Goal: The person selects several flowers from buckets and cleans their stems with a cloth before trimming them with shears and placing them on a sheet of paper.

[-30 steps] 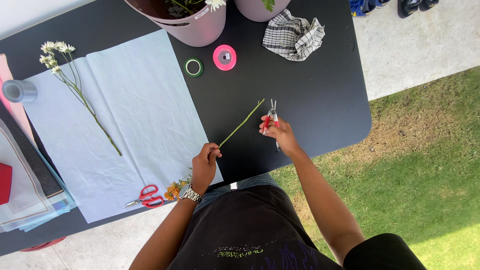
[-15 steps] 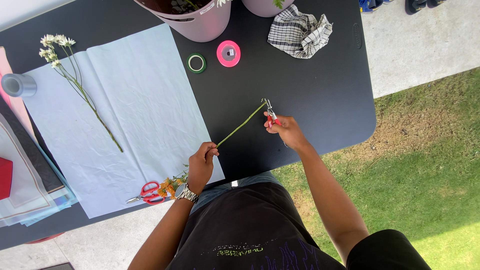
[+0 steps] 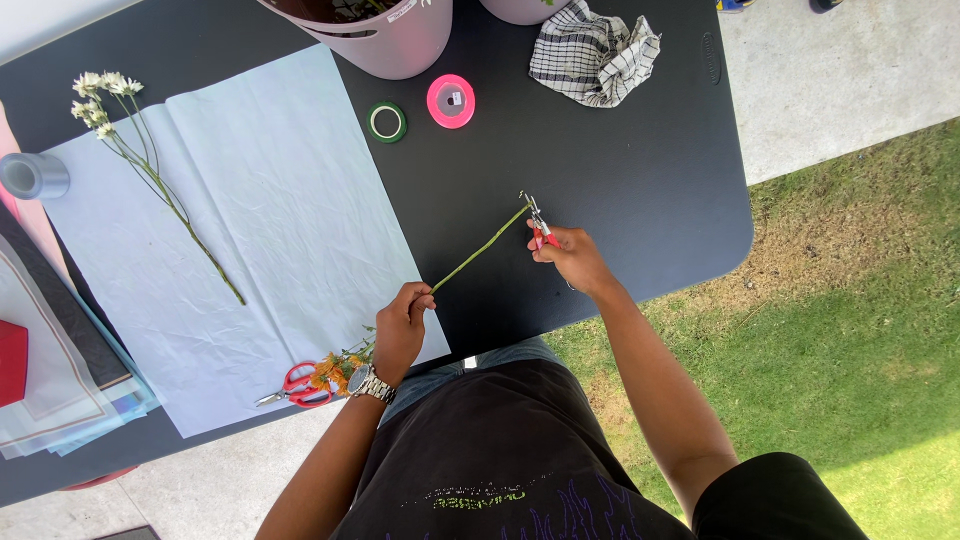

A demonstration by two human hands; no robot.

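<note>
My left hand grips a long green flower stem near its lower part, above the near edge of the black table. The stem's orange blossoms hang beside my left wrist and its watch. My right hand holds small red-handled snips, whose metal jaws are closed around the stem's far cut end. The stem runs diagonally between both hands, a little above the table.
Pale blue tissue paper covers the table's left half, with a white daisy sprig on it. Red scissors lie near my left elbow. Green tape, pink ribbon spool, checked cloth, pink buckets stand at the back. Grass lies right.
My right hand moved the snips from beside the stem onto its far tip. My left hand kept its grip on the stem.
</note>
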